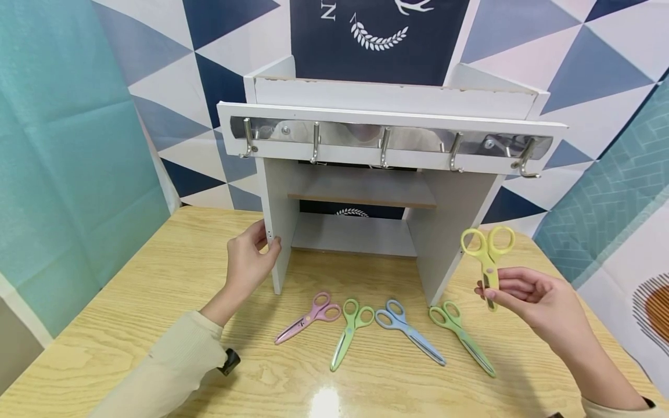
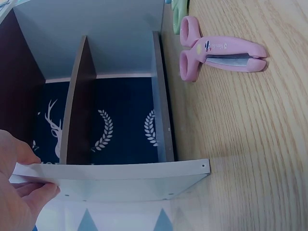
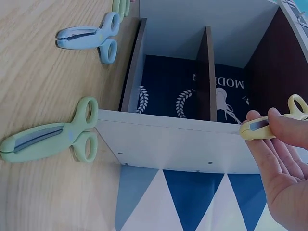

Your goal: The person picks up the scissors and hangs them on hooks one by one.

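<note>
My left hand (image 1: 250, 258) grips the front edge of the left side panel of a white shelf unit (image 1: 444, 203), thumb on the inner face and fingers outside. Between the thumb and fingers of my right hand (image 1: 538, 299) is a pair of yellow scissors (image 1: 489, 264), held by its blade end with the handle loops up, just right of the shelf. On the table before the shelf lie pink scissors (image 1: 312, 316), green scissors (image 1: 351, 331), blue scissors (image 1: 410, 331) and another green pair (image 1: 462, 337), all with loops toward the shelf.
Across the shelf's top front runs a white rail (image 1: 392, 113) with several metal hooks (image 1: 385, 148) jutting forward. Two inner boards span the unit, the upper shelf board (image 1: 360, 200) having a brown edge. A patterned cloth (image 1: 219, 52) hangs behind the wooden table (image 1: 130, 325).
</note>
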### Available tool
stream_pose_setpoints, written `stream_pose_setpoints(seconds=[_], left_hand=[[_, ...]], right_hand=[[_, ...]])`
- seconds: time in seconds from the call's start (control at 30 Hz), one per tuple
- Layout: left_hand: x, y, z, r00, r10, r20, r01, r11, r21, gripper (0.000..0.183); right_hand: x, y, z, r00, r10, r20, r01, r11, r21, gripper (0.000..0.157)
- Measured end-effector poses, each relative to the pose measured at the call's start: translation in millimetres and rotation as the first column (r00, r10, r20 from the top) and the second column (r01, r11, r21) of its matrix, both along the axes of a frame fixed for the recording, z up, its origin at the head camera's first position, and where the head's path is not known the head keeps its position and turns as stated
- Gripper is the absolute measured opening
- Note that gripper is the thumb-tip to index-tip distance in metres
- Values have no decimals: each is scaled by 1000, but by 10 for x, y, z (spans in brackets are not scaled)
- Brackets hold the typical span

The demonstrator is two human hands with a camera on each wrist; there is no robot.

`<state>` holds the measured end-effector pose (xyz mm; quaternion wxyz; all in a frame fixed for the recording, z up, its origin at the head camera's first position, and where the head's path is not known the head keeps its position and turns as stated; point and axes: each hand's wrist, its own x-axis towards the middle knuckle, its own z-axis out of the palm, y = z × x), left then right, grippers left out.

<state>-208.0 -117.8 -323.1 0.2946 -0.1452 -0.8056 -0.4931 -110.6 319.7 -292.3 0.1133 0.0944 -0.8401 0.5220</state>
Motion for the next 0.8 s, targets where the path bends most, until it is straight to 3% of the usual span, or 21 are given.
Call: stream_pose_setpoints(seconds=[0.33, 0.57, 0.8], left_hand=[[9, -1, -1, 1000, 6, -8, -6, 1000, -3, 35], [-1, -2, -17, 1000, 22, -14, -23, 999, -25, 35], [5, 4, -6, 1000, 15, -16, -15, 1000, -15, 36]], right_hand=[[-20, -11, 89, 994, -106, -7, 106, 989, 108, 43], [1, -21, 88, 995, -95, -36, 99, 988, 117, 36], [23, -7, 120, 1000, -31, -4, 31, 999, 20, 31]])
